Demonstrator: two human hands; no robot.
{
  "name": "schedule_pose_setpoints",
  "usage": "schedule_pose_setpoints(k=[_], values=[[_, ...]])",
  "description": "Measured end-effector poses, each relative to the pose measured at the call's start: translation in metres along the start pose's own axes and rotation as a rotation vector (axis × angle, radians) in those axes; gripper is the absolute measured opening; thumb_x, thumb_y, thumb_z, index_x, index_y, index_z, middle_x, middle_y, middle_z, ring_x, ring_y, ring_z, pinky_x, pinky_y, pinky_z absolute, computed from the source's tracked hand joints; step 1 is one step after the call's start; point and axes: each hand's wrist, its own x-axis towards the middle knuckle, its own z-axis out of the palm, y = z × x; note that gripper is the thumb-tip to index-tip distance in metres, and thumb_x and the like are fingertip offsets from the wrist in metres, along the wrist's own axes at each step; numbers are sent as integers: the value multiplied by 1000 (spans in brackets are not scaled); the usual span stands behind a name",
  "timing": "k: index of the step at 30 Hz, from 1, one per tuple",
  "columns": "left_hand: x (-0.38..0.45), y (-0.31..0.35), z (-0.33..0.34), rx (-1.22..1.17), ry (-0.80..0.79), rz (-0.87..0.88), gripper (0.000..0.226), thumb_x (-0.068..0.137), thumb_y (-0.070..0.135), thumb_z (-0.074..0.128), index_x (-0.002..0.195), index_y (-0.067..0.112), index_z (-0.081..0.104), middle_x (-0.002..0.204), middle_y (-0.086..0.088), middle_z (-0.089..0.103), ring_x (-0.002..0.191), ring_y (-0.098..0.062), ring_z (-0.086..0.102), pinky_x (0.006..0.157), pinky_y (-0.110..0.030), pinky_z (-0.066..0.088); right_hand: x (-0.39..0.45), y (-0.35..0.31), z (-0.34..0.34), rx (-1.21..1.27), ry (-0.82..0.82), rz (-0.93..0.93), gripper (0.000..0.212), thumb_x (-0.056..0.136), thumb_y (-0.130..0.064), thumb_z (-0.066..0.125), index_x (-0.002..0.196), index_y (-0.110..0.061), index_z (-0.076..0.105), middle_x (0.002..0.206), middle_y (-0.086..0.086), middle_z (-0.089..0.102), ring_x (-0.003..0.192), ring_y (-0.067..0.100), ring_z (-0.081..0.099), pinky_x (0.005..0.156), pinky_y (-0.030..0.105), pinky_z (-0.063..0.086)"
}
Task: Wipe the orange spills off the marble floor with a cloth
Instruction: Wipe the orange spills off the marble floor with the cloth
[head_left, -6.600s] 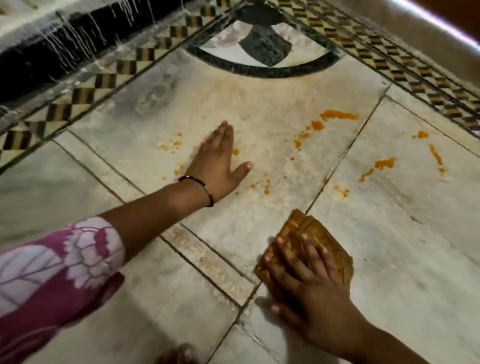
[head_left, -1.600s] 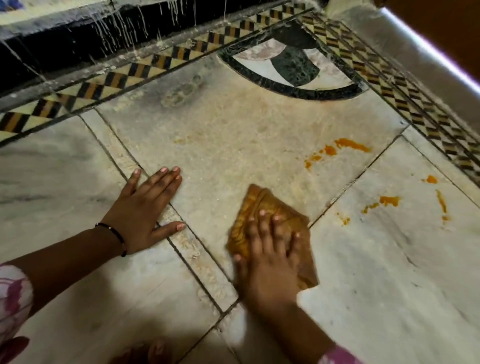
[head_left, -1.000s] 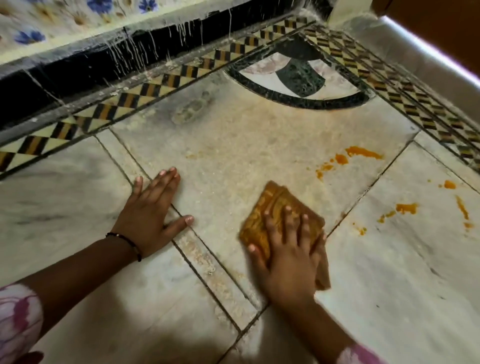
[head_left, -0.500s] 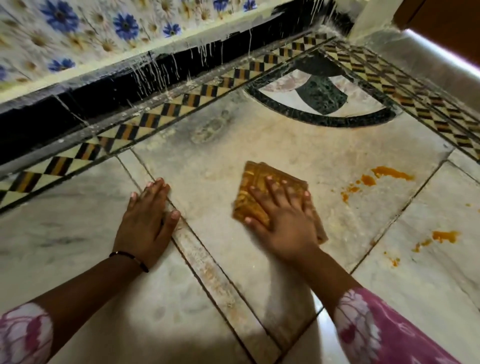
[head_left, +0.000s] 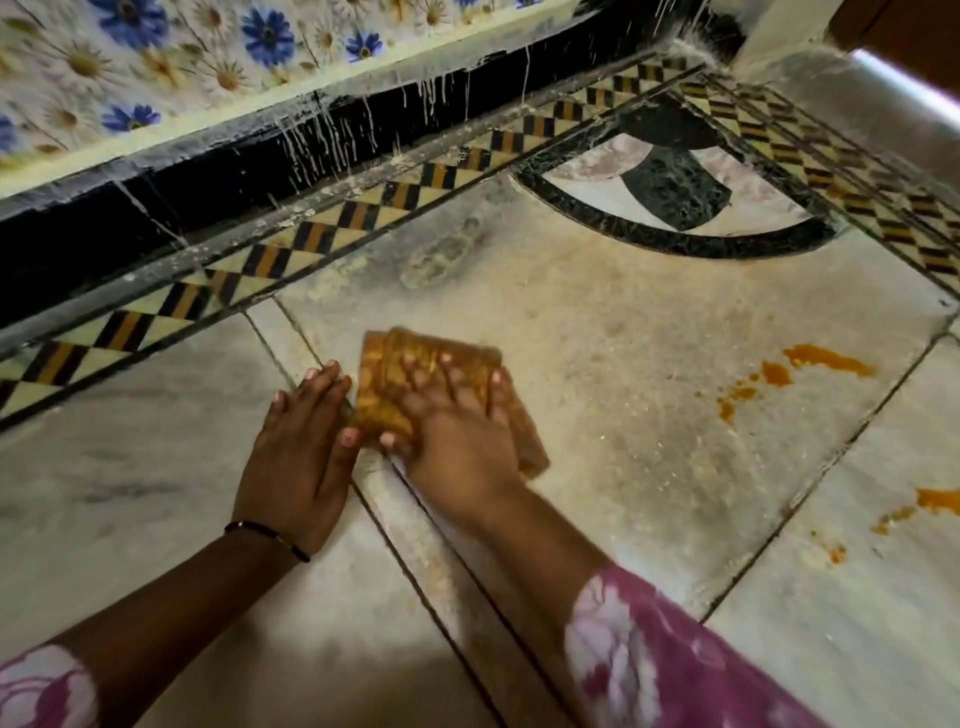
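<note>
The cloth (head_left: 415, 379) is a folded, flat square, stained orange-brown, and it lies on the pale marble floor (head_left: 649, 364) just beside the left hand (head_left: 296, 462). The right hand (head_left: 452, 436) presses on it with fingers spread and straight; the left hand rests flat on the floor, fingers together. Orange spills (head_left: 826, 359) lie well apart to the right, thick and irregular on the smooth stone.

Two bare forearms enter the head view from 6 and 7 o'clock. The left hand (head_left: 296, 462) carries a thin black cord bracelet (head_left: 267, 538) at the wrist, with a small pale bead. Both arms wear magenta sleeves printed with white floral shapes: left sleeve (head_left: 47, 693) at 8 o'clock, right sleeve (head_left: 670, 670) at 5 o'clock. The right hand (head_left: 457, 441) wears nothing and is motion-blurred.
</note>
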Motion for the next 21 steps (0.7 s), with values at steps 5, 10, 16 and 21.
schedule_pose_setpoints(k=[5, 10, 16, 21], values=[[3, 7, 2, 178, -73, -41, 96, 76, 77, 33, 142, 7, 35, 153, -10, 30, 141, -26, 26, 116, -47, 15, 13, 91, -49, -7, 64, 249, 54, 96, -51, 37, 147, -41, 23, 160, -6, 8, 147, 19, 1, 116, 46, -2], [5, 9, 4, 258, -118, -61, 109, 68, 86, 33, 146, 11, 25, 156, -7, 21, 144, -24, 14, 117, -48, 9, -76, 113, -25, -124, 260, 326, 62, 88, -59, 26, 144, -37, 33, 156, -4, 25, 146, 24, 12, 116, 50, 3], [5, 9, 5, 293, -154, -29, 107, 71, 84, 27, 146, 8, 23, 157, -9, 17, 144, -26, 17, 115, -54, 11, -53, 31, 10, -62, 120, -18, 56, 86, -61, 33, 133, -37, 51, 148, -10, 41, 142, 23, 27, 114, 49, 7], [4, 10, 1, 334, -231, 70, 115, 70, 90, 20, 148, 6, 19, 157, -16, 13, 145, -30, 10, 113, -56, 5, 22, 73, -45, 304, 65, 33, 45, 93, -47, 50, 137, -39, 43, 154, -3, 30, 144, 18, 17, 116, 29, 3]])
